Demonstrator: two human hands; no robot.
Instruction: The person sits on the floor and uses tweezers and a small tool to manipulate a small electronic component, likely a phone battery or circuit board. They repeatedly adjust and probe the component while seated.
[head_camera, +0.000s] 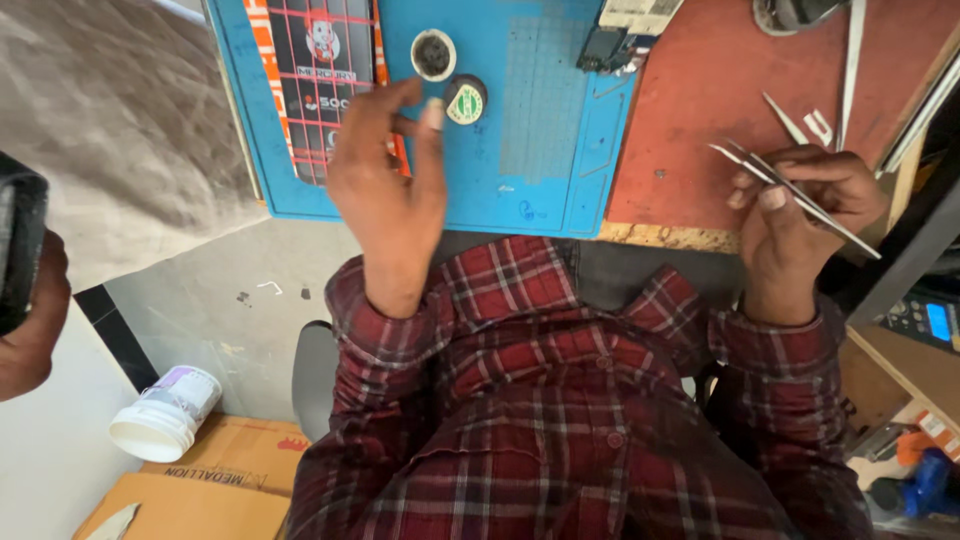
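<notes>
Left hand (385, 185), upper centre: fingers loosely spread, holding nothing, fingertips just beside a green-topped tin (465, 100) on the blue mat (545, 130); an open tin (433, 54) above it; right hand (795, 215), right: pinching metal tweezers (795, 190) over the red bench (700, 120).

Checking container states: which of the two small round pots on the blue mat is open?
The white-rimmed pot, farther from the person, is open with a dark inside; the other pot, beside the left hand, has a green-labelled lid.
</notes>
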